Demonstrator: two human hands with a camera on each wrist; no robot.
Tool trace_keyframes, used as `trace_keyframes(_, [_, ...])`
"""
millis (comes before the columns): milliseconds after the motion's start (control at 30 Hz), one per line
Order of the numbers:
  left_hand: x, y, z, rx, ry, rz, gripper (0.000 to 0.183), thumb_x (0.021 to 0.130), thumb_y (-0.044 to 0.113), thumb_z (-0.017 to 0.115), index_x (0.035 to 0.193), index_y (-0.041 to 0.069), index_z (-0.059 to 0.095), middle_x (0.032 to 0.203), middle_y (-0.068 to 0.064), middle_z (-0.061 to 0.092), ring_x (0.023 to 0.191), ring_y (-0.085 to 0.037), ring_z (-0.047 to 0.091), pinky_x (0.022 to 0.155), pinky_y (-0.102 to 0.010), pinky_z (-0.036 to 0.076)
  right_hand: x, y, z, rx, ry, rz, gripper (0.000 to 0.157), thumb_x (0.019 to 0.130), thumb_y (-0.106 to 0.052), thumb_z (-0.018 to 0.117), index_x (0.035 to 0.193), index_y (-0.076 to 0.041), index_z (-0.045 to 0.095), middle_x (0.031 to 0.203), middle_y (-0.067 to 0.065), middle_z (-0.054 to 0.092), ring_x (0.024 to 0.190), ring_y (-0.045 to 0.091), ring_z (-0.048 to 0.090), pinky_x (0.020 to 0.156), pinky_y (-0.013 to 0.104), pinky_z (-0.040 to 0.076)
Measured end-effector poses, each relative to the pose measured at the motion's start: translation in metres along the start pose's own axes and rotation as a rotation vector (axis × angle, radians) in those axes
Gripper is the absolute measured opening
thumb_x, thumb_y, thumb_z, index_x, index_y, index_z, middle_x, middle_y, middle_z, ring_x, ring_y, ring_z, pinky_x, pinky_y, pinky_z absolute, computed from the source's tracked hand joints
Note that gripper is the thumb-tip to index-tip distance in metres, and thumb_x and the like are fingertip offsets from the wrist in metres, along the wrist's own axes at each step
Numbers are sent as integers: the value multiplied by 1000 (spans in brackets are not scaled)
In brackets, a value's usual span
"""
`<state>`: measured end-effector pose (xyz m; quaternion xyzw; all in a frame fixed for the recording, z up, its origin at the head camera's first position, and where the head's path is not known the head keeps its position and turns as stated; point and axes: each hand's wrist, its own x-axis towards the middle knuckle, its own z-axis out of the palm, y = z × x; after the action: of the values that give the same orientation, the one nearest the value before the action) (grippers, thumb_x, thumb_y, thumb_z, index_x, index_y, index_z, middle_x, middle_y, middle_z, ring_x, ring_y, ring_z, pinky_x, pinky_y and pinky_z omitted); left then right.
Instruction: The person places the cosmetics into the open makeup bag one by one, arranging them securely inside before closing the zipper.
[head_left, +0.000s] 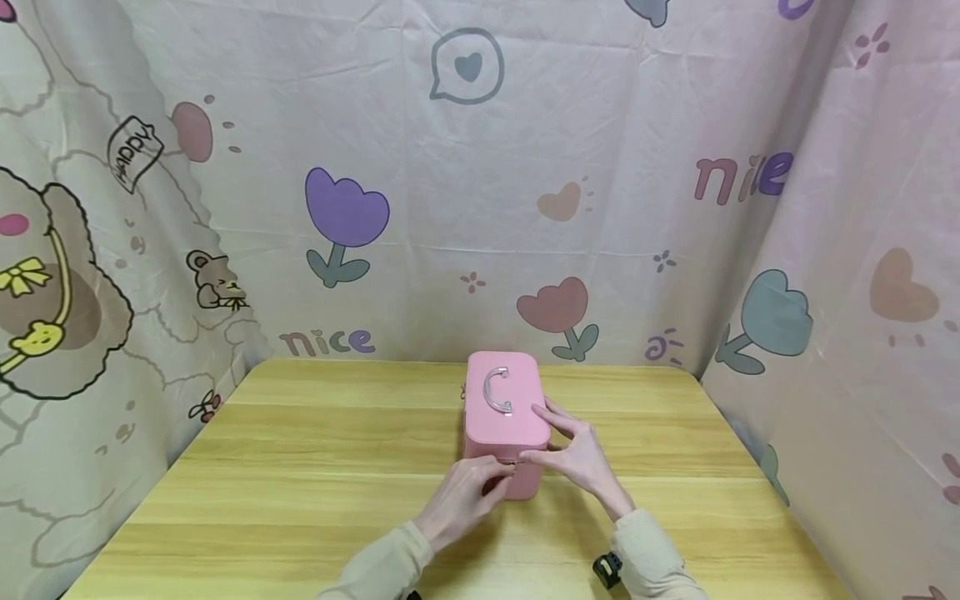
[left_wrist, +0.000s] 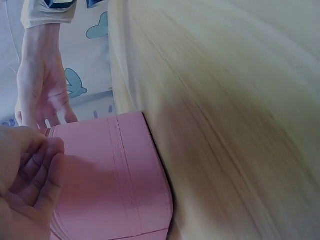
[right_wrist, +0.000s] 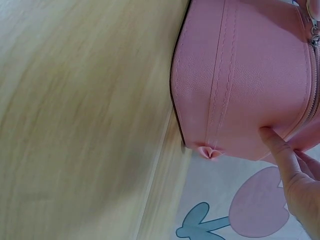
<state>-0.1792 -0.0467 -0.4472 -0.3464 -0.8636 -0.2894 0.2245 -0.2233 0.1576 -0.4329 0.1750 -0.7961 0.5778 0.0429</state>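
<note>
A pink box-shaped case (head_left: 508,417) stands on the wooden table, its lid down and a silvery curved handle (head_left: 492,390) on top. At the near end, my left hand (head_left: 467,496) pinches the zipper pull (right_wrist: 314,31) between thumb and fingers. Part of the zipper (right_wrist: 314,95) shows closed along the seam under the lid. My right hand (head_left: 581,458) rests against the case's near right corner, thumb by the zipper and a finger on the lid's edge. In the right wrist view one fingertip presses on the pink wall. The left fingers hide most of the pull.
The wooden table (head_left: 337,467) extends to both sides of the case. Printed curtains (head_left: 450,208) hang behind it and at both sides. A small pink loop (right_wrist: 209,153) sticks out low on the case. A black wrist device (head_left: 607,570) sits by the right cuff.
</note>
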Motion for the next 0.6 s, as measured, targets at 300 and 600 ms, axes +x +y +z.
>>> trace_keyframes(300, [0,1,-6,26,-24,-64,18,87,26,56,91,15,70,75,9,67,64,5,54,59,-9,43,-4,-17,0,2,-33,-2,72,64,-19,79,128,-9,48,145,11,27,131,32,30,85,37,50])
trace_keyframes(600, [1,-2,-12,-105,263,-44,7,84,22,61,82,16,65,73,11,61,63,5,50,56,-7,43,0,7,1,-4,0,-45,74,61,-29,80,128,-19,49,146,5,29,131,29,32,85,38,50])
